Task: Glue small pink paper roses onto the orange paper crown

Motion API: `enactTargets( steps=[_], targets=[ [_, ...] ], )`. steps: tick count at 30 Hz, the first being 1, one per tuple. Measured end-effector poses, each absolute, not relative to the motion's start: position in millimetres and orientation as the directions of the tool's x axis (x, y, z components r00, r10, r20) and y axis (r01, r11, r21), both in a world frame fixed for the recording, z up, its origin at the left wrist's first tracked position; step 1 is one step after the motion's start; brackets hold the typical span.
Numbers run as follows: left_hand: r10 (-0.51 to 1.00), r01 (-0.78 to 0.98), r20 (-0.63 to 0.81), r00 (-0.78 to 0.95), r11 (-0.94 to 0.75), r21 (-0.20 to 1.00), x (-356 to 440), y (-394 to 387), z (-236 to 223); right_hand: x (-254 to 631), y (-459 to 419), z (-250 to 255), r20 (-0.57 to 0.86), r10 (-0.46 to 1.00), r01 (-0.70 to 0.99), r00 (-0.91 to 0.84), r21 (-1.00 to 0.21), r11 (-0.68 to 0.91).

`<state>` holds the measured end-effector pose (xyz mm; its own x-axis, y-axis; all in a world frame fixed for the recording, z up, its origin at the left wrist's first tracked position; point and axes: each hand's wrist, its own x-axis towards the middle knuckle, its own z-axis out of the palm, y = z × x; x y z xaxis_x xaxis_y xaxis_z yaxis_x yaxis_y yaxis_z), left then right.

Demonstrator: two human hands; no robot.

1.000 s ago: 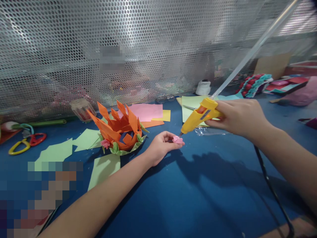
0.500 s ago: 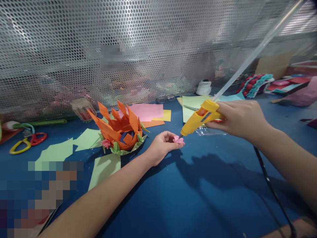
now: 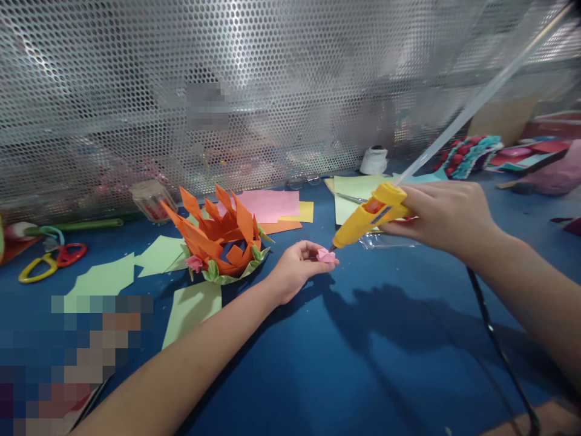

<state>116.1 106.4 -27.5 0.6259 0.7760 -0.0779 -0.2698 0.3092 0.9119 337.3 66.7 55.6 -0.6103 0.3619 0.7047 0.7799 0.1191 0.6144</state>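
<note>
Between the fingertips of my left hand (image 3: 297, 269) is a small folded pink paper flower (image 3: 325, 256), held just above the table. My right hand (image 3: 447, 215) is wrapped around a yellow hot glue gun (image 3: 370, 215), a long clear glue stick (image 3: 481, 97) jutting from its back. The gun's dark nozzle meets the flower's edge; whether glue is coming out is too small to tell. Left of my left hand sits an orange folded-paper crown shape (image 3: 227, 239) with green leaves around its base and a pink paper flower (image 3: 194, 263) on its left side.
Green paper sheets (image 3: 106, 275) lie at left near scissors (image 3: 57, 261) with yellow and red handles. Pink paper (image 3: 272, 206) lies behind the crown shape. A clear jar (image 3: 153, 201) stands by the perforated metal screen (image 3: 290, 91). A black cord (image 3: 490, 330) hangs from the glue gun.
My right hand and the glue gun have shifted slightly to the right, the nozzle staying at the flower. The flower has turned a little in my left hand, which otherwise keeps its place.
</note>
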Motion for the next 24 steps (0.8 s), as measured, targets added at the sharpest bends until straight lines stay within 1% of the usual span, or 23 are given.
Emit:
enactTargets(
  steps=[3,7,9,11,17,24],
  targets=[
    [0.773,-0.269,-0.081,0.629,0.315,0.91,115.9,106.4,-26.9,339.0,67.1,53.8,0.702,0.395,0.791,-0.592,0.6,0.12],
    [0.769,-0.27,-0.076,0.635,0.313,0.911,115.5,106.7,-27.6,340.0,67.4,52.2,0.706,0.486,0.837,-0.514,0.537,0.105],
    [0.765,-0.269,-0.074,0.64,0.312,0.911,115.1,107.0,-28.3,339.1,67.2,52.3,0.708,0.505,0.849,-0.493,0.518,0.102],
    [0.761,-0.269,-0.07,0.645,0.312,0.911,114.9,107.1,-28.5,337.5,66.7,52.9,0.708,0.495,0.843,-0.505,0.527,0.106],
    [0.758,-0.253,-0.097,0.645,0.332,0.909,116.4,106.6,-27.5,334.1,66.0,54.7,0.709,0.392,0.797,-0.586,0.591,0.124],
    [0.765,-0.246,-0.112,0.634,0.337,0.909,116.3,105.8,-26.3,335.1,65.7,54.9,0.708,0.384,0.793,-0.593,0.597,0.123]
  ],
)
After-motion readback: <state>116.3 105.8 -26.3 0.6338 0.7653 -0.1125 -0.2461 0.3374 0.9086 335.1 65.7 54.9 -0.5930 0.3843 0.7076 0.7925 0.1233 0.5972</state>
